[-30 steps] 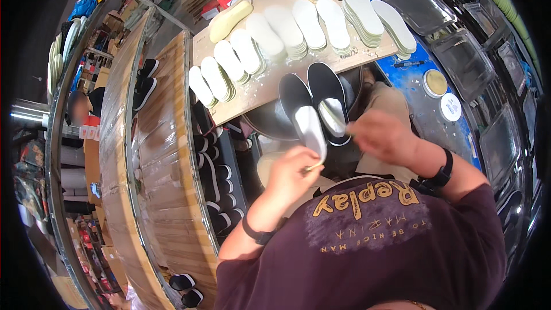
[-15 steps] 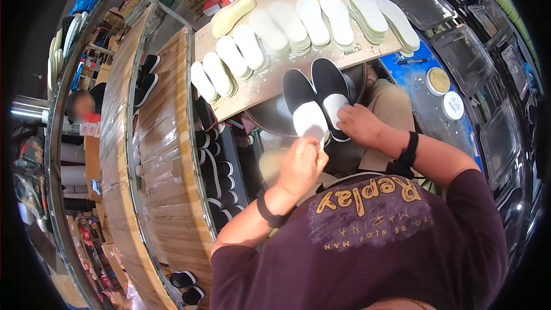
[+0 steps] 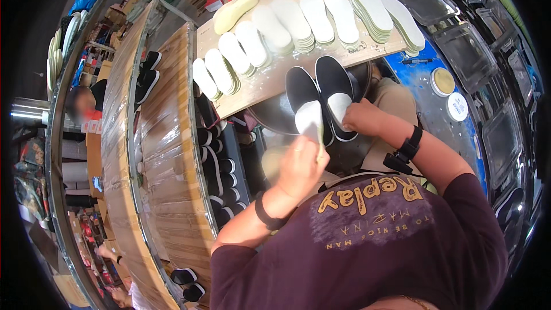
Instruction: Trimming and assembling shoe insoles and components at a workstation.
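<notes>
In the head view, the person's right hand (image 3: pixel 364 119) had moved, since a second earlier, from beside the heel to the opening of the right black slip-on shoe with white sole edging (image 3: pixel 334 77); whether its fingers gripped anything could not be told. The left hand (image 3: pixel 301 163) was closed on the rear end of a flat white insole (image 3: pixel 309 116), its front inside the left black slip-on shoe (image 3: pixel 300 87). Beyond, stacked pale insoles (image 3: pixel 370 10) lay on a light-brown wooden board (image 3: pixel 255 90)
</notes>
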`<state>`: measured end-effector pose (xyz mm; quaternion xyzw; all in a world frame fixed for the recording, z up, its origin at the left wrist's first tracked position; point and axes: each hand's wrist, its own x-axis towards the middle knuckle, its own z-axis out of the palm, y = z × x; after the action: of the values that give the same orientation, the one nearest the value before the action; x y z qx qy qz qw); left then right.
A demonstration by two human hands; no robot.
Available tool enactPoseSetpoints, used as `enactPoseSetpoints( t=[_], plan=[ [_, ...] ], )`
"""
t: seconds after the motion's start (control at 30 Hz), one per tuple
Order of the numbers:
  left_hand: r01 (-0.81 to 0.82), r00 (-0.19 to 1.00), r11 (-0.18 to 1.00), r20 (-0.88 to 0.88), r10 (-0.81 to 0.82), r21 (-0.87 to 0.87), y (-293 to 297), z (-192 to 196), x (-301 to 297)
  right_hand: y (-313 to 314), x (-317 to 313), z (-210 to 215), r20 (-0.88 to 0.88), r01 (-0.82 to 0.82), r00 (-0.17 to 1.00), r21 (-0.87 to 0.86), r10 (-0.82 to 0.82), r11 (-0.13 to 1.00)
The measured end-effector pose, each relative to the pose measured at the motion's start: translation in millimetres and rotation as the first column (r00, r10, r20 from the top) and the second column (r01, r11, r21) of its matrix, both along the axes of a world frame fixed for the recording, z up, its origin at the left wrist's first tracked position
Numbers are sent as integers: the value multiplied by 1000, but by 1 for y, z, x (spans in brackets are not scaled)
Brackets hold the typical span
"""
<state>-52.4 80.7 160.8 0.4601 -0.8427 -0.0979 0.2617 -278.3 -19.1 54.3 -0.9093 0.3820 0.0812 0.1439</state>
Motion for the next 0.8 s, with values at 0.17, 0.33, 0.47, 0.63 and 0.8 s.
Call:
enactPoseSetpoints(
  t=[0.17, 0.33, 0.47, 0.63, 0.8],
  plan=[
    [-144, 981, 984, -145, 128, -109, -11, 7, -10, 9, -4, 1, 273, -19, 961, -91, 43, 996],
    [-77, 932, 996, -352, 85, 35, -6, 20, -15, 9, -4, 1, 309, -6, 950, -93, 35, 996],
    [-117, 989, 988, -81, 125, 96, -13, 18, -13, 8, 0, 6, 277, -12, 960, -57, 27, 998],
    [22, 998, 969, 50, -36, 245, -11, 7, -13, 9, 0, 1, 280, -8, 960, -68, 27, 998],
    [49, 996, 952, 52, -68, 303, -13, 3, -11, 11, -2, -2, 314, -12, 949, -60, 30, 998]
  ],
)
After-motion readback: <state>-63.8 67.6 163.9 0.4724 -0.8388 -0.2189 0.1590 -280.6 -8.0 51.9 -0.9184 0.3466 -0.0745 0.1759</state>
